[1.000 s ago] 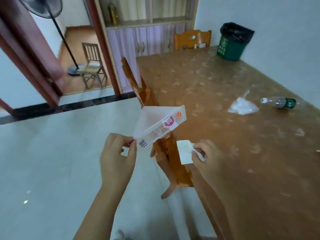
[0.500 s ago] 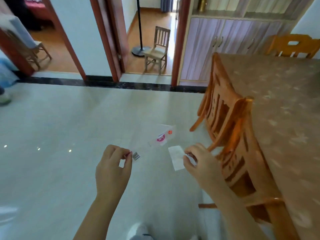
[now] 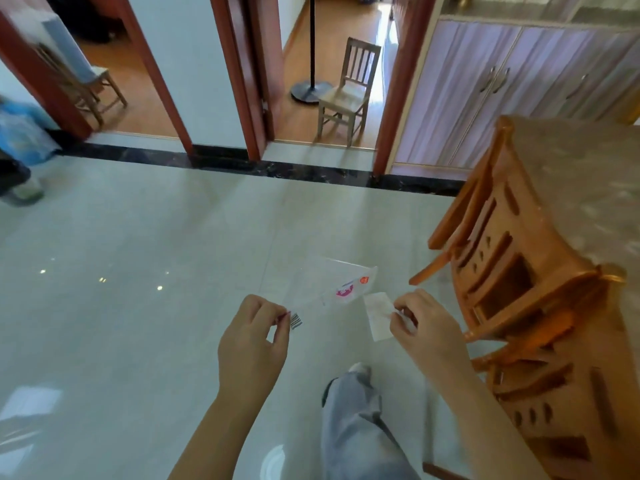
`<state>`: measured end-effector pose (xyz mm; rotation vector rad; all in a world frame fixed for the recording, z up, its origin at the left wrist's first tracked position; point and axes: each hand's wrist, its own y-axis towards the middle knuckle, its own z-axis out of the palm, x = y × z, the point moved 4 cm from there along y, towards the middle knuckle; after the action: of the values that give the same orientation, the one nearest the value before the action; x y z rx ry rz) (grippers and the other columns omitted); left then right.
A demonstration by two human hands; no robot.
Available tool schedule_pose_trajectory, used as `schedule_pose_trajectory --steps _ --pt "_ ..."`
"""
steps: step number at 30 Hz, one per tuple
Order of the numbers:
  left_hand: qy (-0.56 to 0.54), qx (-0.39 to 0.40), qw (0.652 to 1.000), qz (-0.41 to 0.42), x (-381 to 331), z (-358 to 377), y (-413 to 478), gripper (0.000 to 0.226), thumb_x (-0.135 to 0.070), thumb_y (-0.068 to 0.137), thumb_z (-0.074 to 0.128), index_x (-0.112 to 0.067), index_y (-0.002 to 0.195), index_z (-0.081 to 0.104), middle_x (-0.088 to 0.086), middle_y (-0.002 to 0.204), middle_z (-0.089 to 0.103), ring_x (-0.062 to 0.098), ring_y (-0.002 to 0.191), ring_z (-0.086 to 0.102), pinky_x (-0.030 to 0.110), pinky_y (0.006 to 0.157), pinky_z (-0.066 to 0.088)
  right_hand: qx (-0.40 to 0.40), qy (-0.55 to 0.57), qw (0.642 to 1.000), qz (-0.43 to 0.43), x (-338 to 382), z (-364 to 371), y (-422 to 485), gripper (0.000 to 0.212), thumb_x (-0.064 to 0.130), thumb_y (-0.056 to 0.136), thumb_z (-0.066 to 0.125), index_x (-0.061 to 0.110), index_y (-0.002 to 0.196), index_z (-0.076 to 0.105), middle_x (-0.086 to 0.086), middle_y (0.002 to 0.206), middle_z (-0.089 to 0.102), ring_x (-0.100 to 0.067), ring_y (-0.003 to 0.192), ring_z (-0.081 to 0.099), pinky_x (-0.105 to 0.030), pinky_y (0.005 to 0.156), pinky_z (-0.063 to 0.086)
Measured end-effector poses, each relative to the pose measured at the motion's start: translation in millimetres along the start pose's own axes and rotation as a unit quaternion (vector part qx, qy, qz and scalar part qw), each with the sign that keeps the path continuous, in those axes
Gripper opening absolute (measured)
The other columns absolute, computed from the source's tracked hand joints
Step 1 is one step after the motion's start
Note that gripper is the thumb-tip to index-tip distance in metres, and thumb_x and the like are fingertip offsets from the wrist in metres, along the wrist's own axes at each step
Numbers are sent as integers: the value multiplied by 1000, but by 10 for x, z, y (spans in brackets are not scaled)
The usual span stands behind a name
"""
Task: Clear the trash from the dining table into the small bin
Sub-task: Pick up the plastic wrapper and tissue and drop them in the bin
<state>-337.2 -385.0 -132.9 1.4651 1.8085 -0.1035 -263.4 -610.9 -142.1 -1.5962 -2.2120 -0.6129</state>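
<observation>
My left hand [image 3: 254, 344] pinches the barcode corner of a clear plastic wrapper [image 3: 325, 284] with a pink label, held out over the tiled floor. My right hand [image 3: 424, 327] pinches a small white paper scrap [image 3: 377, 315] just to the right of the wrapper. The dining table [image 3: 588, 188] shows only as a brown mottled corner at the right edge. The small bin is out of view.
Two orange wooden chairs [image 3: 512, 271] stand against the table at the right. My leg in grey trousers [image 3: 353, 420] steps forward on the pale floor. Ahead are a purple cabinet [image 3: 502, 88], doorways with red frames, a small wooden chair [image 3: 346, 95] and a fan stand [image 3: 310, 88].
The view has swung left, away from the table; the bin, bottle and bag have left the frame. Both hands keep their hold and now hang over the floor, beside the chairs.
</observation>
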Motion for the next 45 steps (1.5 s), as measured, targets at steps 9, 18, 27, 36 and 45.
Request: schedule_pose_trajectory --steps 9,18,27,36,45 --pt "-24 12 996 91 -845 1127 2004 8 -14 77 61 -14 70 59 -4 75 54 8 58 49 28 39 46 -84 -37 995 24 -849 -766 1710 13 8 74 71 11 79 60 -2 73 59 -8 59 48 -4 54 29" --pt "-70 58 988 121 -1125 2296 3272 9 -15 77 58 -12 69 59 -1 75 56 10 65 50 29 40 46 -99 -76 987 99 -1684 -1068 2706 16 25 74 71 11 78 64 -7 68 69 -16 56 59 -30 59 53" --pt "-102 102 982 120 -946 3411 5067 17 2 73 72 -9 69 60 3 74 59 14 55 54 12 44 34 -81 -71 980 166 -2049 -950 4653 6 14 81 64 11 84 60 -1 81 58 -14 68 55 -23 62 44" --pt "-123 99 975 156 -916 4192 6912 7 -12 76 65 -8 71 61 2 75 58 15 55 56 25 42 47 -105 -49 972 203 -2341 -972 6580 5 8 78 62 7 79 58 -7 76 55 -21 63 52 -37 56 45" --pt "-157 170 941 245 -1699 5667 7890 7 -8 76 68 -6 73 62 5 76 59 13 58 54 18 49 43 -153 -25 942 298 -3578 -1188 7404 6 4 78 61 5 83 60 -2 78 53 -18 65 50 -16 54 33"
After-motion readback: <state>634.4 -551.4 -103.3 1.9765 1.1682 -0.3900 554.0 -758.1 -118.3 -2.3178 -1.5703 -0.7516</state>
